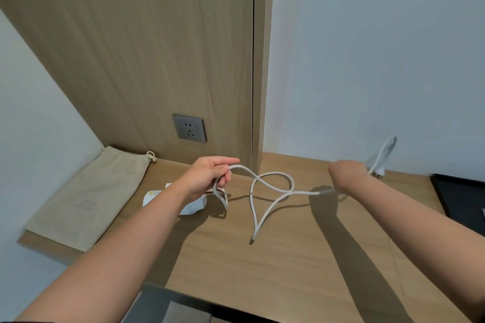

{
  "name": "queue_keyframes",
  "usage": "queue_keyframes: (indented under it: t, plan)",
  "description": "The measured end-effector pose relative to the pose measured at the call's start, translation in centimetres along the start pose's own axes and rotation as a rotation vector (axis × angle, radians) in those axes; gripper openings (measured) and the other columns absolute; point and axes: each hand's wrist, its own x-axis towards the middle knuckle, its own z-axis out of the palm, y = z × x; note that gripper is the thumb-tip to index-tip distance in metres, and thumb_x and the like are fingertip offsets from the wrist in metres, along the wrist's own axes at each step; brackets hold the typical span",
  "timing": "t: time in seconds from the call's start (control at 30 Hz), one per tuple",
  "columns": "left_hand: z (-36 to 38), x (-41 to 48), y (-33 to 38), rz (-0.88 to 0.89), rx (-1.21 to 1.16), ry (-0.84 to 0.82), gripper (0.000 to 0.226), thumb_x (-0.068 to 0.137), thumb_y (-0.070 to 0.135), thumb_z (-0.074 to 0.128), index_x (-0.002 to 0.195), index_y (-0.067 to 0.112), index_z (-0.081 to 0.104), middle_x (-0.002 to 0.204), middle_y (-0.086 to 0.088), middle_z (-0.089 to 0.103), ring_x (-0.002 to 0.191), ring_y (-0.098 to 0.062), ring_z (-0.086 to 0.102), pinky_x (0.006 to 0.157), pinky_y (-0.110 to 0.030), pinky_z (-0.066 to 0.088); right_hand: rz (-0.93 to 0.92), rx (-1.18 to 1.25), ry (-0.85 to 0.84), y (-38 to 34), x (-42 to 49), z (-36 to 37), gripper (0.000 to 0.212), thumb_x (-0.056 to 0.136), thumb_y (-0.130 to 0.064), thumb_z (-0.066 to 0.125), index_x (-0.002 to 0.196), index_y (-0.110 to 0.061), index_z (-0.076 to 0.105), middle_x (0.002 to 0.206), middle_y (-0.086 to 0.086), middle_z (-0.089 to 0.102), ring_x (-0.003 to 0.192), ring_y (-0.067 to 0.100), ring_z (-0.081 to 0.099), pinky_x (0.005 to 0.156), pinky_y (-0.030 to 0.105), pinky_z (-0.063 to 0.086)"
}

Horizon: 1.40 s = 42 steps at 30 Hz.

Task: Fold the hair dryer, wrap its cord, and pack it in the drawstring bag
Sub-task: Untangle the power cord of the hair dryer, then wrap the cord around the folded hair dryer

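A white hair dryer point(195, 206) lies on the wooden desk point(288, 257), mostly hidden under my left forearm. Its white cord point(273, 191) loops above the desk between my hands. My left hand point(207, 176) grips the cord near the dryer, with a small loop hanging below the fingers. My right hand point(346, 174) holds the cord farther along; its fingers are hidden behind the wrist. The plug end point(378, 162) sticks out past that hand near the wall. A beige drawstring bag point(86, 199) lies flat at the desk's left end.
A grey wall socket point(189, 128) sits in the wooden panel behind the desk. A black tray point(462, 202) lies at the right edge. White walls close in the desk at the left and behind the right part.
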Motion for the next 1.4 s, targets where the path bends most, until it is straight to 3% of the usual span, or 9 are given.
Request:
queue_keyframes:
  t: [0.2, 0.33, 0.4, 0.6, 0.73, 0.93, 1.0, 1.17, 1.4]
  plan:
    - [1.7, -0.5, 1.0, 0.102, 0.066, -0.016, 0.033, 0.098, -0.001, 0.041, 0.111, 0.019, 0.064, 0.066, 0.000, 0.065, 0.058, -0.009, 0.056, 0.059, -0.019, 0.049, -0.456, 0.865, -0.086, -6.5, -1.6, -2.6, 0.057, 0.087, -0.018, 0.062, 0.140, -0.014, 0.042, 0.136, 0.003, 0.051, 0.125, 0.018, 0.049, 0.102, 0.027, 0.038]
    - [1.5, -0.8, 0.6, 0.130, 0.101, 0.043, 0.030, 0.096, -0.002, 0.046, 0.108, 0.019, 0.064, 0.062, 0.000, 0.064, 0.056, -0.010, 0.055, 0.058, -0.020, 0.047, -0.564, 0.878, -0.137, -9.8, -2.4, -3.1, 0.013, 0.093, -0.020, 0.055, 0.092, -0.013, 0.066, 0.081, 0.004, 0.065, 0.074, 0.015, 0.059, 0.071, 0.023, 0.045]
    - [1.0, -1.0, -0.1, 0.109, 0.213, 0.059, 0.025, 0.096, 0.004, 0.050, 0.109, 0.017, 0.066, 0.060, 0.001, 0.060, 0.055, -0.008, 0.053, 0.059, -0.019, 0.047, -0.521, 0.903, -0.140, -9.4, -2.1, -3.0, 0.020, 0.094, -0.020, 0.051, 0.082, -0.015, 0.067, 0.061, 0.001, 0.055, 0.057, 0.017, 0.051, 0.058, 0.027, 0.046]
    - [1.2, -1.1, -2.5, 0.055, 0.482, 0.019, 0.017, 0.094, 0.013, 0.057, 0.106, 0.016, 0.069, 0.076, 0.002, 0.067, 0.071, -0.006, 0.061, 0.064, -0.012, 0.046, -0.445, 0.297, 0.027, -7.2, -2.1, -3.3, 0.023, 0.096, -0.020, 0.045, 0.104, -0.012, 0.065, 0.094, 0.007, 0.065, 0.089, 0.029, 0.060, 0.071, 0.031, 0.042]
    - [2.3, -0.8, -4.1, 0.017, 0.540, -0.023, 0.026, 0.092, 0.016, 0.060, 0.117, 0.021, 0.066, 0.105, 0.003, 0.070, 0.099, -0.009, 0.064, 0.087, -0.024, 0.051, -0.294, 0.047, 0.129, -6.8, -2.0, -2.7, 0.032, 0.094, -0.006, 0.038, 0.119, -0.012, 0.057, 0.115, 0.010, 0.065, 0.106, 0.031, 0.062, 0.078, 0.035, 0.047]
    - [-0.1, -2.0, -5.7, 0.000, 0.515, 0.170, 0.024, 0.092, 0.009, 0.058, 0.113, 0.015, 0.068, 0.110, 0.006, 0.066, 0.098, -0.005, 0.060, 0.086, -0.013, 0.049, -0.349, 0.398, -0.104, -8.2, -0.6, -1.4, 0.047, 0.087, -0.005, 0.049, 0.133, -0.012, 0.048, 0.130, 0.014, 0.058, 0.117, 0.031, 0.056, 0.091, 0.035, 0.046]
    - [-1.9, -2.4, -6.5, -0.013, 0.536, 0.274, 0.025, 0.093, 0.007, 0.054, 0.111, 0.016, 0.068, 0.113, 0.007, 0.062, 0.096, -0.003, 0.057, 0.080, -0.005, 0.042, -0.336, 0.516, 0.010, -10.0, -0.5, -1.9, 0.054, 0.083, 0.001, 0.049, 0.135, -0.012, 0.047, 0.130, 0.015, 0.058, 0.116, 0.032, 0.056, 0.089, 0.034, 0.046]
    - [-6.9, -1.5, -9.2, -0.058, 0.777, 0.434, 0.042, 0.087, 0.008, 0.058, 0.128, 0.018, 0.057, 0.138, -0.005, 0.048, 0.129, -0.023, 0.039, 0.103, -0.024, 0.028, -0.380, 0.702, 0.274, -15.9, -0.1, -2.7, 0.042, 0.084, -0.002, 0.047, 0.123, -0.010, 0.058, 0.124, 0.013, 0.062, 0.115, 0.030, 0.056, 0.094, 0.037, 0.047]
    - [-12.1, 0.0, -12.4, -0.363, 1.365, 0.069, 0.117, 0.063, 0.049, 0.079, 0.151, 0.035, 0.003, 0.156, -0.002, 0.020, 0.140, -0.027, 0.023, 0.110, -0.046, 0.029, -0.287, 0.522, -0.209, -22.6, 2.2, -0.8, 0.032, 0.094, -0.029, 0.045, 0.114, -0.005, 0.053, 0.115, 0.015, 0.063, 0.102, 0.031, 0.060, 0.071, 0.030, 0.041]
